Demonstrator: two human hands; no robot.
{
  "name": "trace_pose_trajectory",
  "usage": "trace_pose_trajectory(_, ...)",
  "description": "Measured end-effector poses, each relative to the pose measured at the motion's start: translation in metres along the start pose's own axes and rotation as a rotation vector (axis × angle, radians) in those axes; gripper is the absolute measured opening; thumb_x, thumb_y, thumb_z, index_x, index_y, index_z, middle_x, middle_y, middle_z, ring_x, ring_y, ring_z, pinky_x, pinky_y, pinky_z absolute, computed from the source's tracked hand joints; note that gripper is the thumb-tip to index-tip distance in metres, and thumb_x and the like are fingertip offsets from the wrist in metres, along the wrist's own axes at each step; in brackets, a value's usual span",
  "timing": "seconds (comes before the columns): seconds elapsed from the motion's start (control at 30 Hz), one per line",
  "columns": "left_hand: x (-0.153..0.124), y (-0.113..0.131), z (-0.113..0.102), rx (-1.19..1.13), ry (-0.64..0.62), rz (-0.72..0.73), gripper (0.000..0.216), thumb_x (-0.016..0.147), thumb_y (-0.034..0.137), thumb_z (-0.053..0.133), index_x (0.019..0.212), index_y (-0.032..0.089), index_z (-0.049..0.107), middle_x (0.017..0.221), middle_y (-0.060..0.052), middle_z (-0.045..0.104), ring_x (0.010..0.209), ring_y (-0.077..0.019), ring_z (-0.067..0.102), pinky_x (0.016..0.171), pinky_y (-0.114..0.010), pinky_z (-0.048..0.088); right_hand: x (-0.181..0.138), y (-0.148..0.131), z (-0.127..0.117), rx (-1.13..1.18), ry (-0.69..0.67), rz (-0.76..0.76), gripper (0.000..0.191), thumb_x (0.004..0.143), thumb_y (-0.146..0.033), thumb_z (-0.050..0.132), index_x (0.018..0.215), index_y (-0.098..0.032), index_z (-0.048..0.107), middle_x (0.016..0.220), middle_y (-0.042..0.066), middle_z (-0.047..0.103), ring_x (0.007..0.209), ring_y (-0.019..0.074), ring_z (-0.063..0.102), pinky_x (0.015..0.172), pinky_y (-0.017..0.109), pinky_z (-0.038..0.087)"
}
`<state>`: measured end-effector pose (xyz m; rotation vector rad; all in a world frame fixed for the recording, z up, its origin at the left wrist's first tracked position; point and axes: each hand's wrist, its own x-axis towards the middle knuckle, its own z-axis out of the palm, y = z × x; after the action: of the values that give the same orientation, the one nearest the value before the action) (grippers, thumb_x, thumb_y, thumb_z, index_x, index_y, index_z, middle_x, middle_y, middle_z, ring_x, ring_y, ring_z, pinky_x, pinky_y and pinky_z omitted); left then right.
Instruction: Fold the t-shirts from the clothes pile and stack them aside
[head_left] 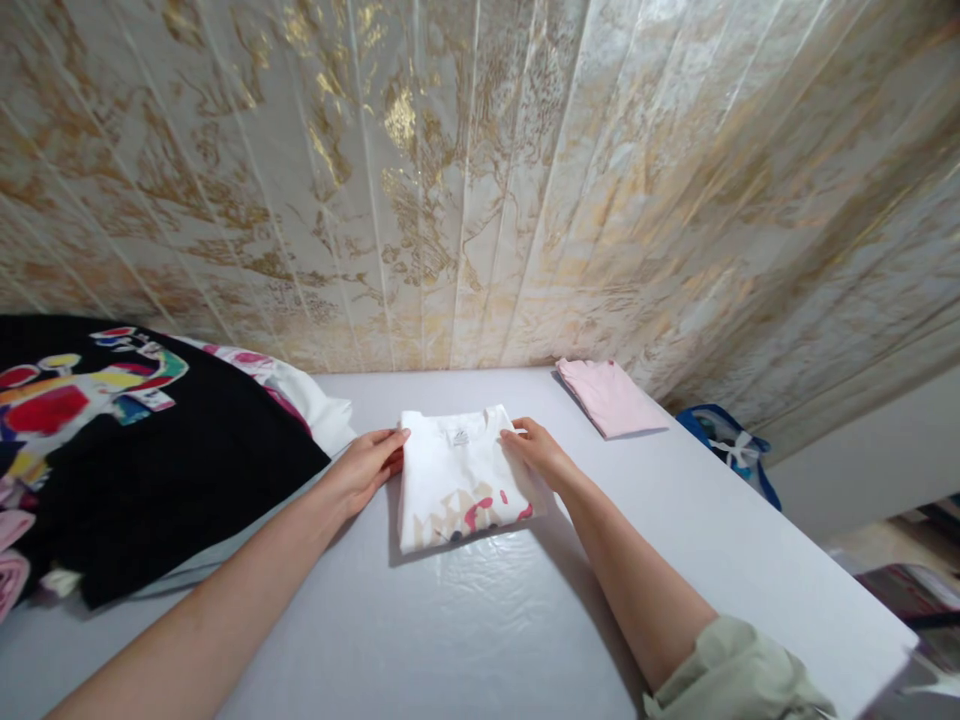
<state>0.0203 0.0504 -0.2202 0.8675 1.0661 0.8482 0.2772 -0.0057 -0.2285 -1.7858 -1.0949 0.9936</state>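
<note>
A white T-shirt [457, 470], folded into a neat rectangle, lies in front of me with its neckline away from me. Beige, red and dark print shows along its near part. My left hand [367, 465] pinches its left edge near the shoulder, thumb on top and fingers at the side. On the opposite edge, my right hand [541, 450] grips the cloth the same way, its thumb on the upper face. The undersides of the fingers are partly hidden by the fabric.
A folded pink garment [607, 398] lies at the table's back right. Heaped clothes, with a black printed shirt [210, 460] on top, fill the left side. The white table [465, 640] meets a gold-patterned curtain [420, 200]. A blue bag [731, 445] sits beyond the right edge.
</note>
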Motion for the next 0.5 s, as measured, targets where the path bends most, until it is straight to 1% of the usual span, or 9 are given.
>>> trace_pose_trajectory(0.1,-0.005,0.004,-0.004,0.107,-0.197,-0.109,0.014,0.076,0.020,0.072,0.086,0.011,0.067,0.097,-0.011,0.073,0.087,-0.0160,0.068,0.078,-0.023,0.054,-0.002,-0.004,-0.009,0.036,-0.096,0.015,0.048,0.076,-0.025,0.060,0.122,-0.021,0.049,0.076,-0.001,0.061,0.065,0.0146,0.059,0.058,0.024,0.043)
trace_pose_trajectory(0.13,-0.006,0.005,-0.005,0.138,-0.252,-0.134,0.018,0.075,0.020,0.073,0.089,0.011,0.067,0.099,-0.012,0.073,0.088,-0.0168,0.068,0.080,-0.024,0.054,-0.002,-0.004,-0.011,0.037,-0.122,0.013,0.054,0.075,-0.023,0.060,0.127,-0.022,0.045,0.074,-0.002,0.060,0.064,0.0148,0.059,0.058,0.024,0.043)
trace_pose_trajectory(0.2,-0.009,0.003,-0.005,0.176,-0.309,-0.147,0.026,0.072,0.021,0.074,0.095,0.011,0.066,0.102,-0.011,0.072,0.090,-0.0179,0.067,0.081,-0.027,0.054,-0.002,-0.003,-0.013,-0.003,-0.126,0.000,0.055,0.076,-0.021,0.058,0.129,-0.024,0.042,0.072,-0.004,0.057,0.062,0.0148,0.058,0.057,0.024,0.043)
trace_pose_trajectory(0.27,-0.012,-0.001,-0.001,0.187,-0.281,-0.112,0.030,0.072,0.022,0.074,0.099,0.012,0.064,0.104,-0.011,0.071,0.089,-0.0181,0.067,0.079,-0.028,0.054,-0.002,-0.003,-0.011,-0.135,-0.041,-0.058,0.047,0.077,-0.020,0.055,0.122,-0.024,0.044,0.073,-0.004,0.055,0.062,0.0146,0.056,0.056,0.024,0.041)
trace_pose_trajectory(0.33,-0.014,-0.006,0.006,0.184,-0.221,-0.066,0.029,0.073,0.023,0.071,0.099,0.013,0.062,0.103,-0.011,0.070,0.086,-0.0176,0.066,0.074,-0.027,0.054,-0.007,-0.006,-0.006,-0.340,0.086,-0.191,0.036,0.078,-0.017,0.052,0.113,-0.023,0.047,0.078,-0.003,0.055,0.066,0.0148,0.055,0.059,0.024,0.039)
trace_pose_trajectory(0.4,-0.017,-0.010,0.015,0.177,-0.165,-0.023,0.025,0.074,0.023,0.070,0.095,0.013,0.061,0.099,-0.010,0.070,0.083,-0.0169,0.065,0.069,-0.026,0.054,-0.018,-0.014,0.003,-0.540,0.185,-0.349,0.029,0.080,-0.014,0.049,0.108,-0.024,0.049,0.088,0.000,0.055,0.070,0.0148,0.054,0.061,0.024,0.038)
trace_pose_trajectory(0.47,-0.021,-0.012,0.024,0.168,-0.135,0.013,0.022,0.073,0.024,0.070,0.090,0.013,0.061,0.092,-0.008,0.069,0.079,-0.0162,0.064,0.066,-0.025,0.053,-0.034,-0.025,0.014,-0.684,0.221,-0.455,0.028,0.083,-0.012,0.045,0.107,-0.025,0.051,0.099,0.003,0.054,0.069,0.0139,0.053,0.060,0.024,0.036)
trace_pose_trajectory(0.5,-0.023,-0.013,0.028,0.160,-0.131,0.030,0.022,0.073,0.025,0.070,0.088,0.013,0.060,0.088,-0.006,0.068,0.077,-0.0158,0.064,0.065,-0.025,0.053,-0.043,-0.030,0.020,-0.729,0.214,-0.484,0.030,0.084,-0.011,0.044,0.110,-0.025,0.052,0.103,0.005,0.053,0.067,0.0135,0.052,0.059,0.024,0.036)
